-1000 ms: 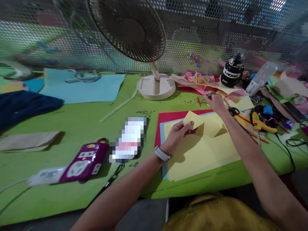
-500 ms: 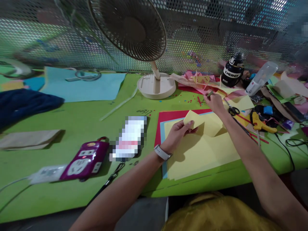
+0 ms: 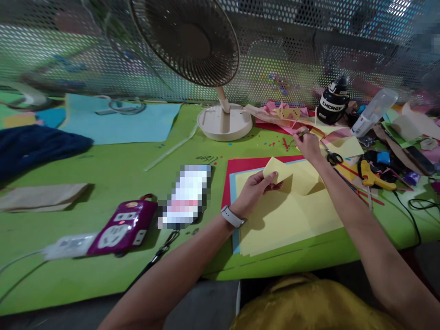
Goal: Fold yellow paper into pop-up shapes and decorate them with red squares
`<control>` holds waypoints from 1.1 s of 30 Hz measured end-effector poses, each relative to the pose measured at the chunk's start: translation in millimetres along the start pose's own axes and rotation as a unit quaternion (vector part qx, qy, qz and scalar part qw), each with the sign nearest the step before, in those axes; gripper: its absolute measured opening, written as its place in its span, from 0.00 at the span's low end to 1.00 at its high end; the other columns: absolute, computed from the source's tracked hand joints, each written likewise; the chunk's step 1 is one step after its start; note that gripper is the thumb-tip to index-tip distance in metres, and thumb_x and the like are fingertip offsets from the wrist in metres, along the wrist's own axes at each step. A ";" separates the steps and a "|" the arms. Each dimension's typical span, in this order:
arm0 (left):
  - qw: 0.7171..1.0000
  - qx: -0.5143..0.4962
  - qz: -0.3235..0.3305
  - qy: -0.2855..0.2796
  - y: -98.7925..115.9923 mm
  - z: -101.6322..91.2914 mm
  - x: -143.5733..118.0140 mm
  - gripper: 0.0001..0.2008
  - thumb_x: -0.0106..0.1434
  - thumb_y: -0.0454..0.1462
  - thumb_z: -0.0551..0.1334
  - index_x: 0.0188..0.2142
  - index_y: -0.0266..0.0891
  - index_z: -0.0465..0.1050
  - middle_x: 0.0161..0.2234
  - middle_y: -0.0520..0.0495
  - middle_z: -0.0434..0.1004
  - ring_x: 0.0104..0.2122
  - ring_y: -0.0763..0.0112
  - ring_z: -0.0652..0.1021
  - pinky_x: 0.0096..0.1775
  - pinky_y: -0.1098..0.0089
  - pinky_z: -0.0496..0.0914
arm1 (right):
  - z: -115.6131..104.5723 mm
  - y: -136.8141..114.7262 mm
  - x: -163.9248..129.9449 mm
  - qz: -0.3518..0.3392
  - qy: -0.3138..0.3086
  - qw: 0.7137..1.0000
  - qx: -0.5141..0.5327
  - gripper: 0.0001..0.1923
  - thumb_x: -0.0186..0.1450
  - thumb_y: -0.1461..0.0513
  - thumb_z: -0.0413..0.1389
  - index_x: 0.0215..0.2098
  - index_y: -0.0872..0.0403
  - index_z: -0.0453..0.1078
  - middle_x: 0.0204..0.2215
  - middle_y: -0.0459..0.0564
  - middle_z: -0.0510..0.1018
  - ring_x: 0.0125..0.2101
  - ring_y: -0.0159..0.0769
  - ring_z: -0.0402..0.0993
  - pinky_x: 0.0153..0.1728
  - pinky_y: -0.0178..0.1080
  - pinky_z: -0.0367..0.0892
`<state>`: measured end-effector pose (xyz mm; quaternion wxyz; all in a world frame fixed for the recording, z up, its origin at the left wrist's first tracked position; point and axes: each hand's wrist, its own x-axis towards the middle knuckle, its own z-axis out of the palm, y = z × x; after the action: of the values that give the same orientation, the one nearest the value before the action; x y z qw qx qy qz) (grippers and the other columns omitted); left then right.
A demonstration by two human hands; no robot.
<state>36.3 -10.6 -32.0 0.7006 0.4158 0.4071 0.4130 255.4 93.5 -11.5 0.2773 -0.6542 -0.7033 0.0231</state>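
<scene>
My left hand [image 3: 258, 188] is closed on a piece of yellow paper [image 3: 279, 169], thumb on top, and holds it raised. More yellow paper [image 3: 304, 181] stands up beside it, bent or folded; whether the two are one piece I cannot tell. Beneath lies a stack of yellow sheets [image 3: 288, 227], over light blue and red ones. Farther off, my right hand [image 3: 309, 145] pinches a small, slim, dark olive object [image 3: 303, 133], its exact kind unclear, above the green table [image 3: 192, 156] near red paper scraps [image 3: 286, 144].
Scissors [image 3: 334, 158] and a yellow glue gun [image 3: 374, 176] lie to the right among strips. Behind them stand a black bottle [image 3: 332, 103] and a leaning clear bottle [image 3: 374, 112]. A fan [image 3: 225, 123] stands at the back; a phone [image 3: 187, 197] and purple power bank [image 3: 125, 227] lie left.
My right hand has shifted very slightly, still pinching the slim object. The left hand keeps its hold on the yellow paper. The whole view has moved a little.
</scene>
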 end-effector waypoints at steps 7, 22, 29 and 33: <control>1.000 -0.008 -0.003 -0.004 -2.3 -1.3 0.4 0.21 0.50 0.53 0.75 0.31 0.38 0.79 0.30 0.48 0.81 0.33 0.65 0.82 0.36 0.69 0.73 | 6.1 2.5 0.1 -0.006 -0.003 1.000 -0.007 0.14 0.73 0.60 0.46 0.43 0.55 0.73 0.34 0.54 0.83 0.34 0.40 0.80 0.39 0.38 0.66; 0.999 -0.037 -0.012 -0.001 0.0 0.7 0.0 0.20 0.47 0.51 0.76 0.29 0.38 0.78 0.29 0.49 0.80 0.32 0.67 0.81 0.38 0.68 0.75 | 1.5 1.7 -0.2 -0.009 0.006 0.999 -0.034 0.14 0.73 0.58 0.47 0.43 0.54 0.74 0.35 0.55 0.83 0.36 0.42 0.80 0.39 0.39 0.66; 0.999 -0.039 -0.014 -0.007 0.5 1.0 -0.4 0.19 0.49 0.50 0.76 0.28 0.38 0.78 0.27 0.50 0.79 0.32 0.67 0.82 0.38 0.69 0.74 | 3.4 -2.5 -3.9 -0.036 -0.017 0.994 -0.097 0.14 0.72 0.60 0.48 0.45 0.55 0.75 0.35 0.55 0.83 0.36 0.43 0.79 0.37 0.39 0.65; 0.999 -0.030 -0.012 -0.002 0.9 0.6 -0.7 0.20 0.48 0.51 0.76 0.29 0.38 0.78 0.28 0.49 0.80 0.32 0.66 0.82 0.38 0.69 0.74 | 3.6 -4.1 -5.0 -0.036 -0.020 0.994 -0.102 0.15 0.72 0.60 0.47 0.46 0.55 0.74 0.35 0.55 0.83 0.35 0.43 0.79 0.36 0.39 0.63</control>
<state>36.4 -11.1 -30.9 0.7183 0.3909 0.3978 0.4158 250.2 89.5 -14.8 0.1956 -0.6526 -0.7306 -0.0461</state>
